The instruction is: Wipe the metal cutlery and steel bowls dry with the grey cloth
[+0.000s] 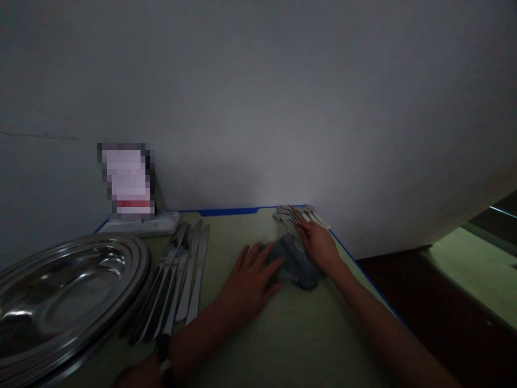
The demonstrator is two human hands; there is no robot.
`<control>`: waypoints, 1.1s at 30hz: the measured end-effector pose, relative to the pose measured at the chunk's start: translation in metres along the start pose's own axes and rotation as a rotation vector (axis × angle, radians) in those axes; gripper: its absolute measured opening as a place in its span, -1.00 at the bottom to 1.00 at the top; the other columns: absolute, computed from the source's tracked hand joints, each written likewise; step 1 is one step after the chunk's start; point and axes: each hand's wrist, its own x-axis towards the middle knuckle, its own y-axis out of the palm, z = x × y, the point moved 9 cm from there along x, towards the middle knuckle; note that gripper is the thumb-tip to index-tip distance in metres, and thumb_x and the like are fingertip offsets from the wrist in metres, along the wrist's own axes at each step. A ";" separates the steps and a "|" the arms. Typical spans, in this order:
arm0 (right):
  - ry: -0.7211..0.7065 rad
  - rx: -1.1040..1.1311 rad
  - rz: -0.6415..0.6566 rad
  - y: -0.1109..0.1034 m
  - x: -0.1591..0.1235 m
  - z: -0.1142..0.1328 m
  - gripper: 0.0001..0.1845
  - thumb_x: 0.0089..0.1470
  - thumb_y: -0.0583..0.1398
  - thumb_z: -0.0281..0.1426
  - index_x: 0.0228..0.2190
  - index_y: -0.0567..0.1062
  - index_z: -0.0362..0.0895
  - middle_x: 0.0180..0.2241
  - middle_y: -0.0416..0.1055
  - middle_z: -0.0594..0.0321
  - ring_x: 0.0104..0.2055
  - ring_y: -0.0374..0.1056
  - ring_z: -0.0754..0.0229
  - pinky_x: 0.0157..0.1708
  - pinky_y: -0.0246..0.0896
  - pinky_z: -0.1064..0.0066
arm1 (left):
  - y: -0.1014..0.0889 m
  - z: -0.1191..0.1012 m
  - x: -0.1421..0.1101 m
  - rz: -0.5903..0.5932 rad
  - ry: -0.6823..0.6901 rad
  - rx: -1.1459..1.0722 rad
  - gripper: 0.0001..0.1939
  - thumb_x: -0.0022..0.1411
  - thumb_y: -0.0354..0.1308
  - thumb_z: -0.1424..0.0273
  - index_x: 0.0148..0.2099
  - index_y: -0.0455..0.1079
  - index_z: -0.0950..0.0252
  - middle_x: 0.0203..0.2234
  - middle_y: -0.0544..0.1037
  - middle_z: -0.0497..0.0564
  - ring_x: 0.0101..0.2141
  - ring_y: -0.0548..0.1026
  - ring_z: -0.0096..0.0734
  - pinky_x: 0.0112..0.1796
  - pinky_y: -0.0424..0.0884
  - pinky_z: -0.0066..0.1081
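My left hand (pixel 252 277) is over the table with its fingers spread, its fingertips at the near left edge of a dark grey-blue cloth (pixel 297 264). Whether they touch the cloth is blurred. At the far right corner, the fingers of my right hand (pixel 321 245) are closed at a small pile of metal cutlery (pixel 311 213), apparently on one piece. The pieces look like forks or spoons, though their kind is hard to make out. The cloth lies just below and left of my right hand, partly bunched.
Several table knives (pixel 194 269) and other cutlery lie in a row at left, beside stacked oval metal platters (pixel 76 291). Behind them a blurred-out upright device (pixel 129 180) stands on a white base (pixel 141 223). A wall (pixel 258 108) borders the table's (pixel 283 339) far edge.
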 end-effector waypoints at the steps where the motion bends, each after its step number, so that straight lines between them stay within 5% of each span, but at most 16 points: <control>1: 0.012 -0.043 0.012 0.003 0.000 -0.002 -0.60 0.14 -0.06 -0.36 -0.11 0.45 -0.18 -0.13 0.41 -0.08 -0.13 0.35 -0.03 -0.12 0.16 0.18 | 0.002 -0.001 -0.001 0.027 -0.005 0.016 -0.60 0.26 -0.02 0.24 0.14 0.20 0.09 0.22 0.13 0.06 0.20 0.03 -0.04 0.13 -0.05 0.08; 6: 0.029 -0.047 -0.036 0.009 -0.006 0.000 -0.62 0.13 -0.06 -0.40 -0.13 0.46 -0.14 -0.13 0.39 -0.08 -0.18 0.37 -0.01 -0.17 0.19 0.19 | -0.010 -0.004 -0.006 0.040 0.034 0.045 -0.72 0.28 -0.06 0.29 -0.06 0.37 0.23 0.09 0.35 0.04 0.19 0.09 -0.11 0.17 -0.13 0.02; 11: 0.034 -0.029 -0.095 0.013 0.000 0.006 -0.61 0.09 -0.02 -0.43 -0.07 0.41 -0.05 -0.05 0.37 0.02 -0.13 0.37 0.03 -0.13 0.20 0.22 | -0.022 -0.003 -0.017 0.022 0.043 -0.039 -0.63 0.30 -0.12 0.20 -0.07 0.38 0.30 0.01 0.43 0.10 0.08 0.29 -0.20 0.16 -0.03 -0.05; 18: 0.051 -0.364 0.031 0.021 0.001 0.022 -0.56 0.12 -0.08 -0.47 0.00 0.34 -0.01 -0.04 0.38 0.13 -0.10 0.37 0.05 -0.20 0.25 0.29 | -0.027 0.003 -0.021 -0.021 -0.022 -0.127 -0.59 0.35 -0.25 0.26 -0.16 0.42 0.27 -0.10 0.52 0.00 -0.02 0.38 -0.25 0.08 0.13 -0.08; 33: -0.027 -0.540 0.114 0.034 0.000 0.030 -0.55 0.11 -0.11 -0.55 -0.02 0.36 -0.14 -0.17 0.42 0.01 -0.12 0.36 0.01 -0.26 0.22 0.30 | -0.025 0.004 -0.023 -0.057 -0.035 -0.097 -0.60 0.35 -0.24 0.25 -0.12 0.39 0.30 -0.10 0.51 0.02 -0.03 0.37 -0.22 0.00 0.23 -0.13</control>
